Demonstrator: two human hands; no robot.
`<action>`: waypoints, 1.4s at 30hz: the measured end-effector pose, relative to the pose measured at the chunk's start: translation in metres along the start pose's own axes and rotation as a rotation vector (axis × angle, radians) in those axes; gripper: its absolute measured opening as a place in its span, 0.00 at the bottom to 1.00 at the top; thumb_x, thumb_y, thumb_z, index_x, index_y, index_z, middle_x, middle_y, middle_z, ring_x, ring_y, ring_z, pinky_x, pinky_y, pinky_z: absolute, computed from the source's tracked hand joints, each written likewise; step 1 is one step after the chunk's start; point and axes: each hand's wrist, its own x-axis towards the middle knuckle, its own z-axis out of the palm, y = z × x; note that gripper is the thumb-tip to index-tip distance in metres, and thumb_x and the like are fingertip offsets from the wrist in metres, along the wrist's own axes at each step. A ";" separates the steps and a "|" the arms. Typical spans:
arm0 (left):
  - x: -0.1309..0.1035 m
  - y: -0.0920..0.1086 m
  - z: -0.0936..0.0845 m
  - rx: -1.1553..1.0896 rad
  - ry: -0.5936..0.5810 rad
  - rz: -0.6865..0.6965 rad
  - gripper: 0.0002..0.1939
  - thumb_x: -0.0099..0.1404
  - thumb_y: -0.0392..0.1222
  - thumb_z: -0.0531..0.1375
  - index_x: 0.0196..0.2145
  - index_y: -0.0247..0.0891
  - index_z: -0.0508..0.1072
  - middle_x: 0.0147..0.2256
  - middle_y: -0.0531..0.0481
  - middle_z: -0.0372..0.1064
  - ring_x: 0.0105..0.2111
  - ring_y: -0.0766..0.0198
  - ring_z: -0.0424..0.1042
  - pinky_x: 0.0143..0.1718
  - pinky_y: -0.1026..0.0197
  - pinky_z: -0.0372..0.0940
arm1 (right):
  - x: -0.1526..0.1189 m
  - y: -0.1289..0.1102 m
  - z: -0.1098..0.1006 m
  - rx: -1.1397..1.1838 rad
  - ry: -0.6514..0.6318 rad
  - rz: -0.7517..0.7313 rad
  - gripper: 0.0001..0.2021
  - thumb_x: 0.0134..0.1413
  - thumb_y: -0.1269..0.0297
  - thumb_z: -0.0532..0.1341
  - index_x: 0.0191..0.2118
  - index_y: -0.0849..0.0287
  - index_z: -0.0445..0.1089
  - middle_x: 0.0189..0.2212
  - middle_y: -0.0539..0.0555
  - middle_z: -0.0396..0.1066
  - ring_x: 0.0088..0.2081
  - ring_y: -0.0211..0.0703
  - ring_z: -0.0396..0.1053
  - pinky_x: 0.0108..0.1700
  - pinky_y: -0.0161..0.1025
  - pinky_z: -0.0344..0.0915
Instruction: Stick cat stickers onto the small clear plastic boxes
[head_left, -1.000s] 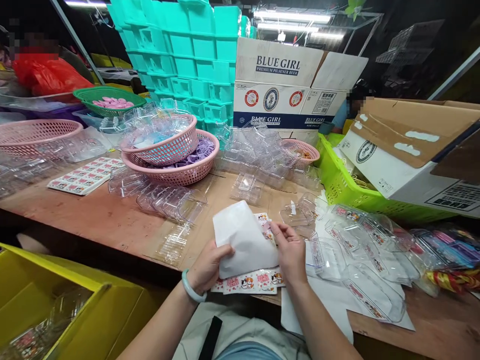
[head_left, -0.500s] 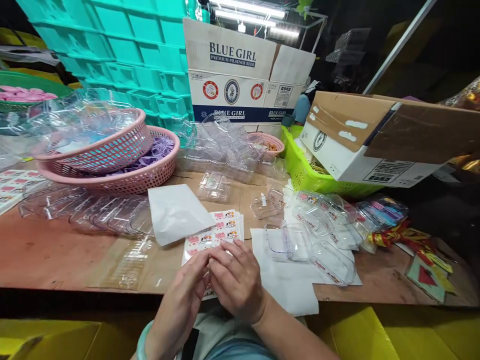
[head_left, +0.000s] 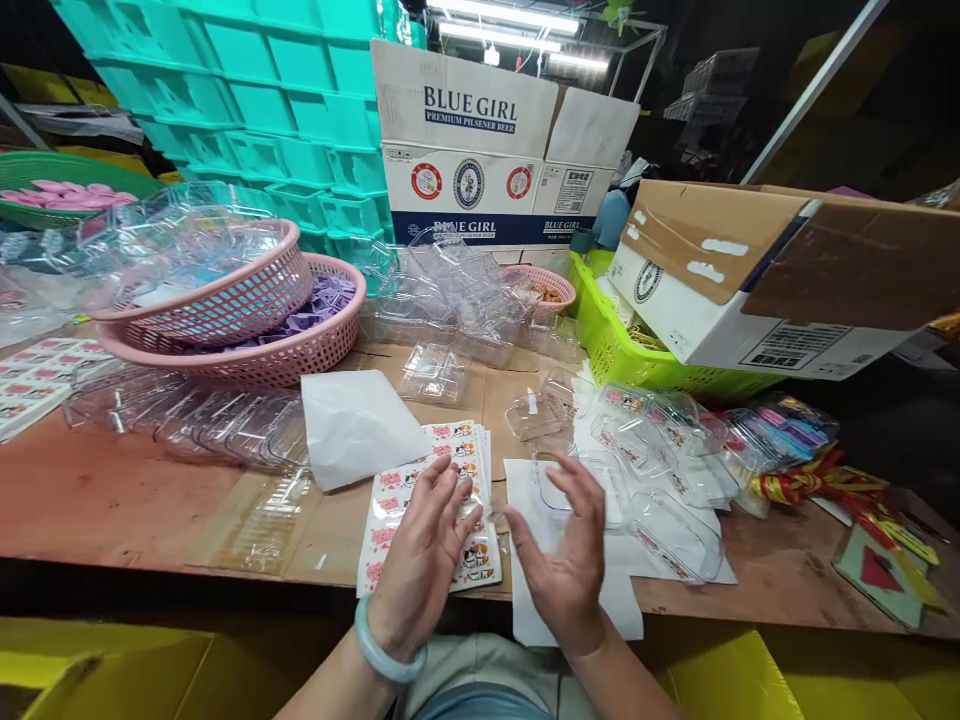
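Observation:
My left hand [head_left: 427, 550], with a pale green bangle [head_left: 386, 645] on its wrist, is held over a stack of sticker sheets [head_left: 386, 510] printted with cartoon cats and pink lettering. Its fingers are loosely extended and nothing shows in them. To the right, my right hand [head_left: 566, 560] is raised above white backing paper [head_left: 536, 610], thumb and fingers spread apart. Just behind those fingers lies a clear plastic case [head_left: 551, 490], partly hidden by the hand. Clear cases with cat sticker strips [head_left: 675, 540] lie farther right. A blank white sheet [head_left: 360, 425] covers the stack's upper left corner.
Pink baskets [head_left: 330, 345] with clear cases and purple pieces stand at left. Loose clear cases [head_left: 225, 425] line up before them. A lime basket [head_left: 622, 355] holds up a tilted carton [head_left: 795, 270]. Turquoise crates [head_left: 315, 110] and a beer carton [head_left: 472, 150] rise behind.
My hands, close together with fingertips meeting, have come apart. The right hand has moved right and spread its fingers; the left has opened over the sticker sheets. The view has shifted slightly.

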 end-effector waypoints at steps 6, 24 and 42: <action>-0.019 -0.017 -0.010 0.127 -0.112 0.007 0.13 0.60 0.49 0.63 0.40 0.40 0.75 0.49 0.46 0.69 0.54 0.55 0.63 0.53 0.56 0.61 | -0.004 0.007 -0.003 -0.235 -0.055 -0.504 0.20 0.50 0.75 0.65 0.49 0.51 0.67 0.50 0.54 0.64 0.57 0.50 0.56 0.62 0.54 0.54; 0.091 -0.020 0.038 1.166 -0.334 0.667 0.26 0.57 0.39 0.61 0.54 0.38 0.65 0.57 0.39 0.61 0.59 0.51 0.57 0.61 0.46 0.52 | 0.042 0.059 -0.052 0.722 0.342 0.808 0.10 0.47 0.58 0.69 0.34 0.55 0.73 0.36 0.48 0.75 0.40 0.38 0.71 0.48 0.39 0.64; 0.064 0.049 -0.004 0.632 -0.180 0.175 0.25 0.57 0.54 0.63 0.49 0.39 0.72 0.44 0.42 0.70 0.40 0.57 0.71 0.32 0.60 0.68 | 0.047 0.008 0.004 0.944 -0.069 0.888 0.11 0.47 0.56 0.69 0.31 0.58 0.71 0.26 0.48 0.72 0.29 0.37 0.69 0.39 0.38 0.66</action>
